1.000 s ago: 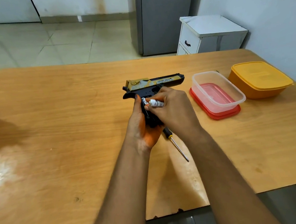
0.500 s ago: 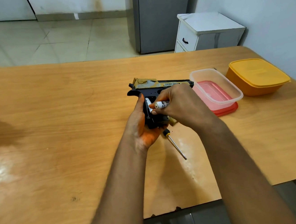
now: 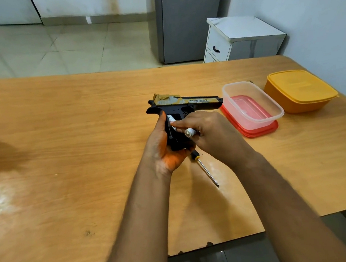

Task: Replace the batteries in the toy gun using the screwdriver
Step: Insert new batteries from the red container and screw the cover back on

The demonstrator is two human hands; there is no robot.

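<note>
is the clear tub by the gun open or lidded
Open. The clear tub has no lid on its rim; it stands on a red lid. The orange tub beside it is lidded.

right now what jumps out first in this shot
Mid-table, the left hand grips a black and gold toy gun by its handle while the right hand holds a white battery at the grip. A screwdriver lies beneath them; an orange lidded container sits far right.
</note>
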